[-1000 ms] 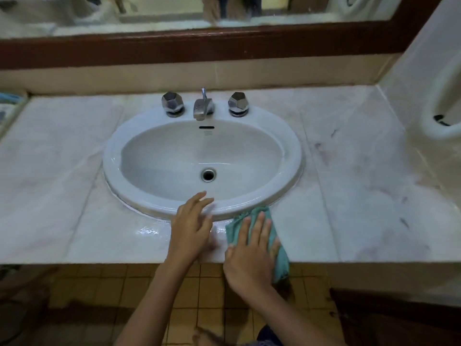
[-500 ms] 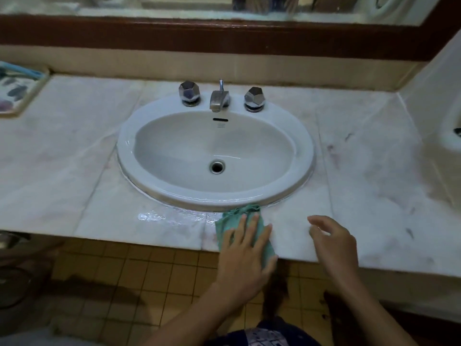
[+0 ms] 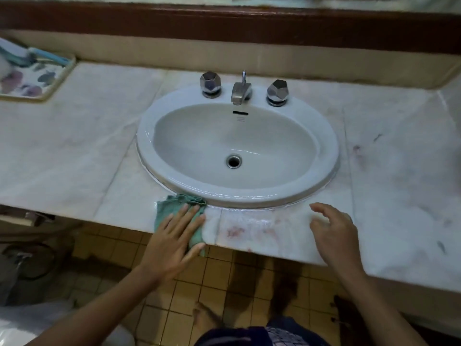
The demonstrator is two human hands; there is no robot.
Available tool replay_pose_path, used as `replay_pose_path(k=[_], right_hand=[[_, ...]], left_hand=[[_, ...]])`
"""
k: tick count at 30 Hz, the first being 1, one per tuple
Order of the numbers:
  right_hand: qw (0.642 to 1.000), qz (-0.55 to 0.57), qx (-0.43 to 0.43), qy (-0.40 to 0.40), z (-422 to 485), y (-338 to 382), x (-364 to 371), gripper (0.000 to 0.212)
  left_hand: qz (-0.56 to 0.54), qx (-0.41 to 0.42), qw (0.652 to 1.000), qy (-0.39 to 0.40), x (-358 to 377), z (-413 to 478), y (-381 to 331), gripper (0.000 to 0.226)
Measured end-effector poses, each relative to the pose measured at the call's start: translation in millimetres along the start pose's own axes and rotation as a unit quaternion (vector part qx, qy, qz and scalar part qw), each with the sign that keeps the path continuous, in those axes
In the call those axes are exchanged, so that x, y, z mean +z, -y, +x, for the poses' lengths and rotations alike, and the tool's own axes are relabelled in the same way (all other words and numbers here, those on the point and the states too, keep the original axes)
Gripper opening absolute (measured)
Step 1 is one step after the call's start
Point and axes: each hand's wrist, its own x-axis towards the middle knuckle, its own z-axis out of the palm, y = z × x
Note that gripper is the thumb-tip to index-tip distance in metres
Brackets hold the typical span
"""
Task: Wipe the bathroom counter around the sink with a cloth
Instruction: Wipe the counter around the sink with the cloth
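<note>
A green cloth (image 3: 169, 208) lies on the marble counter (image 3: 62, 151), at its front edge and against the front-left rim of the white oval sink (image 3: 326, 136). My left hand (image 3: 172, 242) presses flat on the cloth, fingers spread, covering most of it. One corner of the cloth hangs over the counter edge. My right hand (image 3: 334, 233) hovers over the counter front to the right of the cloth, fingers apart and holding nothing. A wet, shiny strip with reddish stains (image 3: 249, 228) lies between the two hands.
A chrome faucet (image 3: 240, 89) with two faceted knobs stands at the back of the sink. A flowered tray (image 3: 32, 78) holding small items sits at the far left. Dark marks dot the counter's right side (image 3: 374, 151). Tan backsplash and a dark wood mirror frame rise behind.
The cloth passed from my right hand to my left hand. My left hand has slid it leftward along the sink's front rim, and my right hand moved off to the right, empty.
</note>
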Motion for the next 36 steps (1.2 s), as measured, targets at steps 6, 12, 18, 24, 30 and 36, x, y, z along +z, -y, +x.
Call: replay_pose_path(k=[6, 12, 18, 24, 30, 36], right_hand=[[0.993, -0.11, -0.03, -0.006, 12.1, -32.4, 1.2, 0.038], [0.992, -0.109, -0.041, -0.048, 32.3, -58.0, -23.4, 0.044], [0.994, -0.051, -0.083, -0.059, 38.9, -41.9, -20.2, 0.045], [0.977, -0.046, -0.204, -0.034, 33.1, 0.5, 20.3, 0.039], [0.934, -0.167, -0.299, 0.103, 32.0, 41.2, 63.6, 0.048], [0.913, -0.219, -0.312, 0.143, 29.0, 70.5, 103.6, 0.049]], left_hand=[[-0.043, -0.016, 0.999, -0.008, 11.1, 21.7, -97.5, 0.06], [-0.095, 0.137, 0.985, 0.053, -5.0, 84.8, -198.4, 0.061], [-0.093, 0.127, 0.984, 0.083, -10.3, 77.7, -168.1, 0.062], [-0.016, 0.084, 0.991, 0.1, -19.3, 24.8, -33.2, 0.061], [-0.087, -0.12, 0.983, 0.109, -39.6, 11.5, 102.8, 0.063], [-0.119, -0.296, 0.948, 0.019, -31.1, 45.0, 144.5, 0.072]])
